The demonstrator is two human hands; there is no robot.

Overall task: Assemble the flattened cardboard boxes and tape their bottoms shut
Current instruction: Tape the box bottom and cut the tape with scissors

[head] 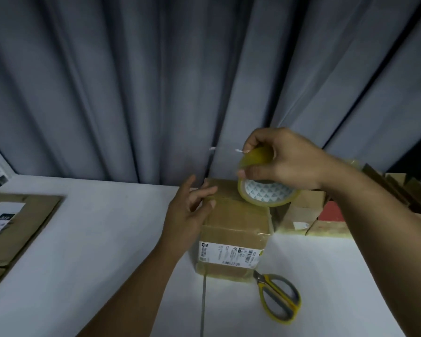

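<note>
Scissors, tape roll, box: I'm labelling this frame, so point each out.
scissors (265,285): head view, yellow handle by the pivot.
tape roll (265,194): head view, printed inner core.
box (236,220): head view, taped top face.

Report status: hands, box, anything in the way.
Left hand open, fingers on box top. Right hand grips tape roll just above box. Scissors on table beside box, not in the way.

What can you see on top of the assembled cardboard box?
The left hand rests its fingers on the cardboard box top; the right hand holds a tape roll over its far edge. The surface beneath them is covered.
</note>
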